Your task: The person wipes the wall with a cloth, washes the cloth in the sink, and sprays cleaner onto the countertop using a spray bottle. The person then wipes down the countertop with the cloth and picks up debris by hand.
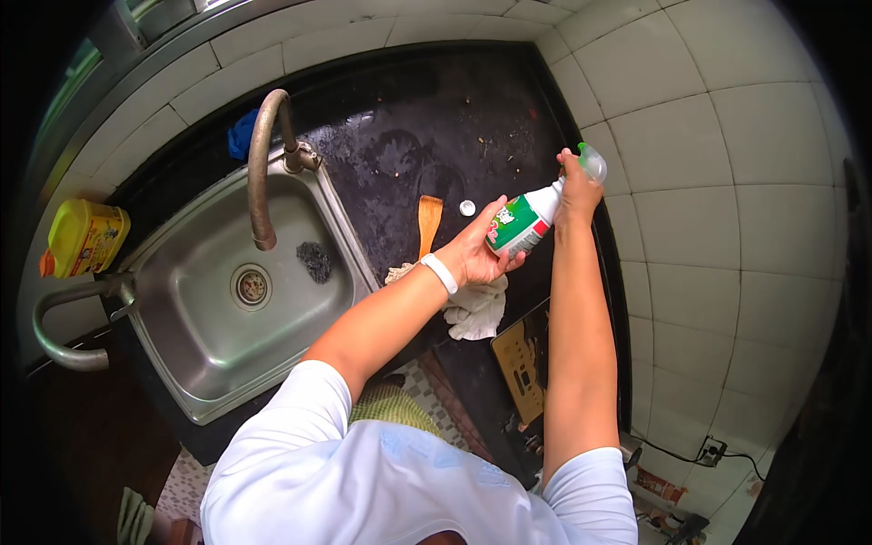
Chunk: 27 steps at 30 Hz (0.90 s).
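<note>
My left hand (474, 247), with a white band on the wrist, is wrapped round the body of a green-and-white spray bottle (520, 222). The bottle is tilted over the dark counter, its top towards the right wall. Up at its neck, my right hand (579, 193) grips the green-and-clear spray head (591, 162); the fingers partly hide the neck. A small white cap (467, 207) lies on the counter beside my left hand. Close by is a wooden spatula (429, 222), and a crumpled pale cloth (477, 311) shows beneath my left hand and wrist.
The steel sink (218, 318) on the left holds a dark scouring pad (314, 262), with a curved faucet (262, 173) over it. A yellow jug (84, 238) stands beyond its left side. A blue cloth (242, 134) lies behind the faucet. White tiled wall (690, 209) bounds the right.
</note>
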### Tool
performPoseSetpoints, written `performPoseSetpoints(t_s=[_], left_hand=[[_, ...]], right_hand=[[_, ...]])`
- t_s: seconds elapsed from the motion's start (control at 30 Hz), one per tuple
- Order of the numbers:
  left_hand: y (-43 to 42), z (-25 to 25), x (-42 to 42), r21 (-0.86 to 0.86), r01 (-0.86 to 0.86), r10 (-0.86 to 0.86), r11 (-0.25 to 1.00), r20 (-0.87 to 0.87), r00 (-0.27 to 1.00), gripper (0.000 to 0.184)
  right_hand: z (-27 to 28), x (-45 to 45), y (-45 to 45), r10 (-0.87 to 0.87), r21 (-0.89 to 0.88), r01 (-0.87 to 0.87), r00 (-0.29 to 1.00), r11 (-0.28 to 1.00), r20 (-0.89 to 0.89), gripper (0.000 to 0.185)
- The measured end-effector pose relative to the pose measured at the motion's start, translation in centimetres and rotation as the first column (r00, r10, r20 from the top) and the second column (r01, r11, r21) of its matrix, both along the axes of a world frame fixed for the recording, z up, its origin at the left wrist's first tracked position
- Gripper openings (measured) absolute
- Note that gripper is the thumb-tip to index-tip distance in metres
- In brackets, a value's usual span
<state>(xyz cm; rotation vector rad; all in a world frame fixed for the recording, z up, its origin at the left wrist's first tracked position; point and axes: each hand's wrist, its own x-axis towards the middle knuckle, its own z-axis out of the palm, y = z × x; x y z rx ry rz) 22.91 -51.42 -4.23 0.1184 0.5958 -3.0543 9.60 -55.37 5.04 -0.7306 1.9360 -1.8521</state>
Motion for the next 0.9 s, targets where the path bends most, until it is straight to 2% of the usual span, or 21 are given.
performPoseSetpoints(t_s=[0.1,0.23,0.33,0.4,0.5,0.63,0.73,0.8,0.83,0.87,0.9], left_hand=[[-1.2,0.8,-0.2,-0.057,0.005,-0.003,0.998,0.043,0.999,0.053],[-2.1,0.6,-0.4,-0.047,-0.004,0.005,0.999,0.015,1.000,0.054],[-2.8,0.0,-0.3,-0.050,-0.008,0.008,0.999,0.004,1.000,0.054],[-3.1,-0.3,-0.2,-0.049,-0.013,0.011,0.999,-0.030,0.999,0.062],[-3.5,0.0,0.0,-0.097,-0.031,0.031,0.995,0.003,1.000,0.062],[-4.0,0.5,0.2,-0.102,-0.024,0.022,0.994,-0.017,1.000,0.062],[-4.2,0.9,0.7,-0.085,-0.059,0.060,0.995,0.008,0.998,0.055],[-3.9,0.9,1.4,-0.045,-0.007,0.006,0.999,-0.023,1.000,0.054],[-3.4,0.6,1.8,-0.046,-0.036,0.033,0.998,-0.049,0.998,0.063],[-2.9,0.3,2.3,-0.042,-0.035,0.033,0.999,-0.047,0.998,0.063],[-2.3,0.0,2.9,-0.031,-0.081,0.080,0.996,-0.021,0.997,0.062]], right_hand=[[0.7,-0.8,-1.1,-0.036,0.115,0.038,0.999,0.993,-0.023,0.019],[1.1,-0.1,-2.4,-0.112,0.106,0.113,0.994,0.988,-0.014,0.022],[0.9,0.2,-3.1,-0.083,0.082,0.083,0.997,0.993,-0.004,0.024],[0.3,-0.2,-3.4,0.009,0.028,-0.006,0.995,1.000,-0.096,0.026],[0.2,-0.4,-3.6,-0.006,0.011,0.007,0.996,1.000,-0.089,0.027],[1.4,0.4,-3.9,-0.044,0.041,0.048,0.994,0.998,-0.095,0.026],[1.5,1.2,-4.4,-0.075,0.081,0.081,0.995,0.993,-0.070,0.026],[1.0,1.4,-4.6,-0.040,0.058,0.045,0.996,0.997,-0.077,0.024],[0.5,1.6,-4.4,-0.026,0.086,0.035,0.995,0.996,-0.098,0.019],[-0.2,1.9,-4.1,0.020,0.068,-0.010,0.989,0.998,-0.149,0.014],[-0.2,2.9,-3.6,0.069,0.074,-0.058,0.987,0.996,-0.148,0.019]])
